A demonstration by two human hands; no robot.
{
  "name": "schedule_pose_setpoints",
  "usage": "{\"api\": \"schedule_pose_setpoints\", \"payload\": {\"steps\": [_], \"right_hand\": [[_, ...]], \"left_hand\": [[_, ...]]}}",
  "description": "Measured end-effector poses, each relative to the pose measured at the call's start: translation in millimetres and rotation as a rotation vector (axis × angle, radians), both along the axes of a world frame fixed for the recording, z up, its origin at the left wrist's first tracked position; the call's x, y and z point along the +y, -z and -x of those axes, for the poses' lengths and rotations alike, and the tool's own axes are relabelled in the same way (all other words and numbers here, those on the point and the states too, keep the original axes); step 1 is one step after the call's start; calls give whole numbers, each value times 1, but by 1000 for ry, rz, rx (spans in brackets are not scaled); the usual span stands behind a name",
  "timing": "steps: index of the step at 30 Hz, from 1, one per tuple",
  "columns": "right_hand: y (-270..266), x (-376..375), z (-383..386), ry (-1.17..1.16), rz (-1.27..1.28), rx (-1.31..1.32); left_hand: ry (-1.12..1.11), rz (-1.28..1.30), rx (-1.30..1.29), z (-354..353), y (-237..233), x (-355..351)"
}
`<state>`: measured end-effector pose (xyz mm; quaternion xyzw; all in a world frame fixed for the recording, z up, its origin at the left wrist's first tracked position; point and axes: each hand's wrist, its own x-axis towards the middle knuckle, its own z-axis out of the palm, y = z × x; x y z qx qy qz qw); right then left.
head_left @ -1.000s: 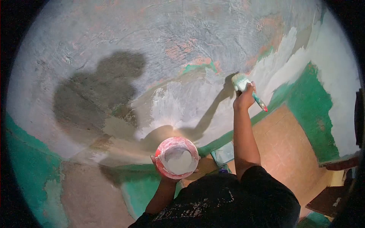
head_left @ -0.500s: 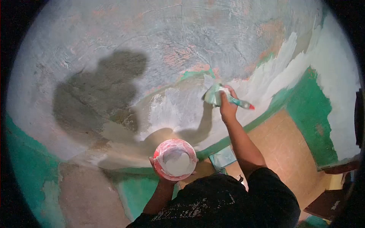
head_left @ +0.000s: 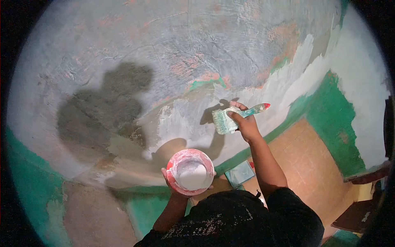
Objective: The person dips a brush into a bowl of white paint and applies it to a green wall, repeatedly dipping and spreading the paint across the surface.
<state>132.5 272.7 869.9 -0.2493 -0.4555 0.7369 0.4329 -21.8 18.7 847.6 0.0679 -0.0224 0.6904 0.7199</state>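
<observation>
My left hand is wrapped round a red paint bucket, its inside smeared white, with white paint in the bottom. Most of those fingers are hidden behind the bucket. In my right hand is a wide paintbrush, its bristles coated white and its handle green with a red tip, pointing right. The bristles point left and stand off the wall, which carries fresh white paint over grey, bare orange and green patches.
A tan tiled floor lies below on the right, with a light-blue flat box near the wall's foot. Green wall paint borders the corner. A dark brown piece of furniture stands at the lower right.
The paintbrush has come away from the wall, down and left, and turned so its broad side faces me. The bucket stays nearly where it was in my left hand.
</observation>
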Motion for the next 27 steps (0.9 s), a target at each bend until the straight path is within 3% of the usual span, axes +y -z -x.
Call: {"api": "schedule_pose_setpoints", "payload": {"steps": [2, 5, 9, 11, 13, 16, 27], "right_hand": [[-20, -17, -3, -5, -107, 2], [-57, -34, -13, -107, -515, -203], [-104, -60, -17, -262, -795, -307], [-117, -73, -13, -340, -902, -336], [-128, -85, -5, -421, -1022, -359], [-156, -98, 4, -535, -1230, -346], [-200, -134, 32, -482, -1511, -297]], "left_hand": [[20, -1, 114, 2, -1, 0], [47, 2, 272, 3, 0, -2], [-243, 225, 32, -10, -18, -4], [-67, -132, -267, -24, -41, -5], [-20, -303, -229, -22, -47, -5], [-69, -193, 86, -3, -27, -6], [-86, -89, 91, 18, -12, -23]]}}
